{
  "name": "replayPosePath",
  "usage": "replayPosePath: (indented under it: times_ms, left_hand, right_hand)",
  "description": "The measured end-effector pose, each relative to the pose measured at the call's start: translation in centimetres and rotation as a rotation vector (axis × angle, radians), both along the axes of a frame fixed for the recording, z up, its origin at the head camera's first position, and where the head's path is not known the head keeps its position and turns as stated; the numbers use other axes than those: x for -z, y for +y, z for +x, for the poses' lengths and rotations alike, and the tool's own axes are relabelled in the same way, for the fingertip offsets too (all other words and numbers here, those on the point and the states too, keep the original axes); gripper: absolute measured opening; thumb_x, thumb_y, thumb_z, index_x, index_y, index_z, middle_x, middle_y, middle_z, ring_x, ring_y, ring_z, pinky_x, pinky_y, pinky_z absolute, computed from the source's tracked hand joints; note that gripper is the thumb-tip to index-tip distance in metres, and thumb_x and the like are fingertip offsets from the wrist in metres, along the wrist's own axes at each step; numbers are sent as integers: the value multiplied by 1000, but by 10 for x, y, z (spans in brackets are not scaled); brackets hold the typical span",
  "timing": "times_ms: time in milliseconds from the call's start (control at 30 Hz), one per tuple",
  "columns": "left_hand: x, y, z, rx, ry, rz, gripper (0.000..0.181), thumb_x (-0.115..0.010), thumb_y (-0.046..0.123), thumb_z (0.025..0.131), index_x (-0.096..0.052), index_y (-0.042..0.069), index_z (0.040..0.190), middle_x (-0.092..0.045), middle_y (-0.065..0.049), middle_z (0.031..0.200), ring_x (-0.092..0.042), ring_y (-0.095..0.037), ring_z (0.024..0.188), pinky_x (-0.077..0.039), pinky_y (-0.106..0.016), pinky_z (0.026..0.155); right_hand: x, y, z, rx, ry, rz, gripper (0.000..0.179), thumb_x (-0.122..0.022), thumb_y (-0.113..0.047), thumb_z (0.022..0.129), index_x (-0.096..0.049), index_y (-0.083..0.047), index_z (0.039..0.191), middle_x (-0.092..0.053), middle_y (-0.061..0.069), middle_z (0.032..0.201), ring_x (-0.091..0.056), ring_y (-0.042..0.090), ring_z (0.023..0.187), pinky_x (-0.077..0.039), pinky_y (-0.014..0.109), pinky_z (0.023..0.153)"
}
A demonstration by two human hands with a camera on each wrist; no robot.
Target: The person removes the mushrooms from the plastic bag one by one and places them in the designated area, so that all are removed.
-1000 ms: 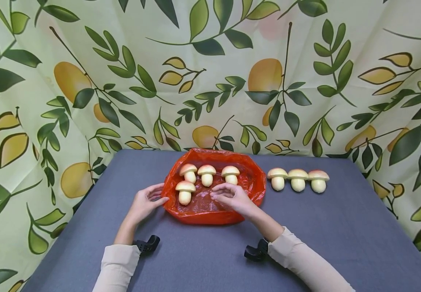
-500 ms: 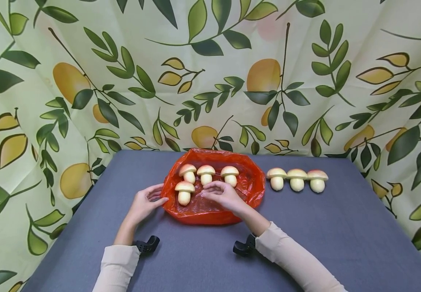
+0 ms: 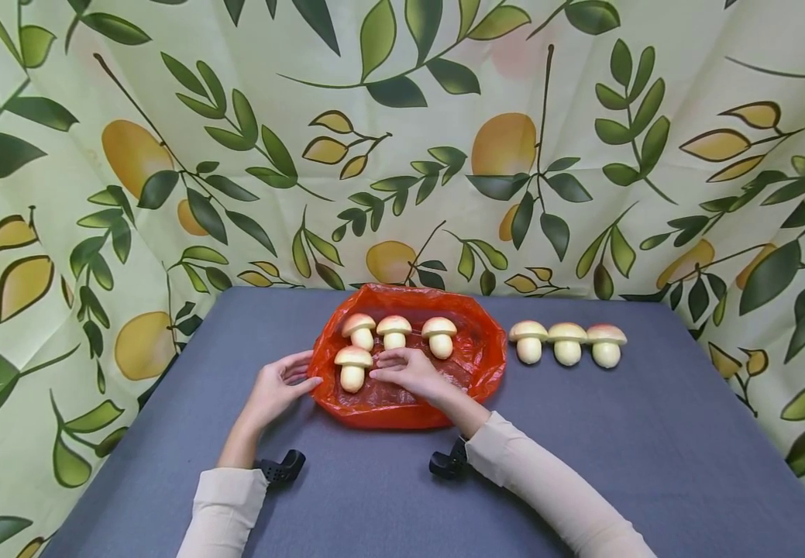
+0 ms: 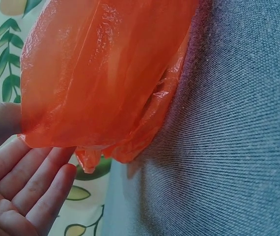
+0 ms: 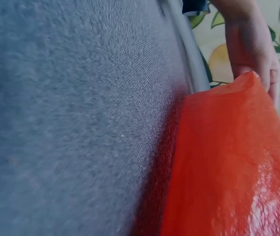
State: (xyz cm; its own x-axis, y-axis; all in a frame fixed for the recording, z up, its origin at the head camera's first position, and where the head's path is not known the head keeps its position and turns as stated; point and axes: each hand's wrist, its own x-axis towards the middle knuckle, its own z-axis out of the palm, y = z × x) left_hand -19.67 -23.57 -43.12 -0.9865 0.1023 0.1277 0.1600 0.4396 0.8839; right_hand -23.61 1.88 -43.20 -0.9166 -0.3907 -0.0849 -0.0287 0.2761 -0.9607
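Note:
The red plastic bag [image 3: 388, 418] lies with its mouth spread wide on the table. Several mushrooms with pinkish caps lie in it, among them a front-left mushroom [image 3: 352, 372] and a right-hand mushroom [image 3: 439, 339]. At the bag's left rim, my left hand [image 3: 278, 389] pinches the plastic between thumb and fingers; the left wrist view shows the thumb [image 4: 1, 124] at the bag's edge. My right hand [image 3: 409, 372] is over the bag's middle with nothing visible in it, its fingertips close to the front-left mushroom. In the right wrist view, the bag's side [image 5: 218, 167] hides that hand.
Three more mushrooms [image 3: 568, 344] stand in a row on the blue-grey table [image 3: 653, 434], right of the bag. Behind the table hangs a leaf-and-fruit patterned cloth [image 3: 437, 225]. Each wrist carries a black camera mount [image 3: 282, 467].
My right hand has moved left across the bag's opening toward the front-left mushroom. The left hand stays at the rim, and the mushrooms have kept their places.

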Motion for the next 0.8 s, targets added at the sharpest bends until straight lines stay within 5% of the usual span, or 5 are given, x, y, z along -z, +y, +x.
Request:
replayPosePath:
  times_ms: [800]
  left_hand:
    - [3,0,-2,0,10,16,48,-71,2,84,-56,-10,128,-64,-30,122,-63,-40,112,-56,-34,95]
  right_hand:
    - [15,-34,-17,108,-22,54,51,-76,-14,80,-58,8,122,-68,26,115,-65,34,111,-58,34,90]
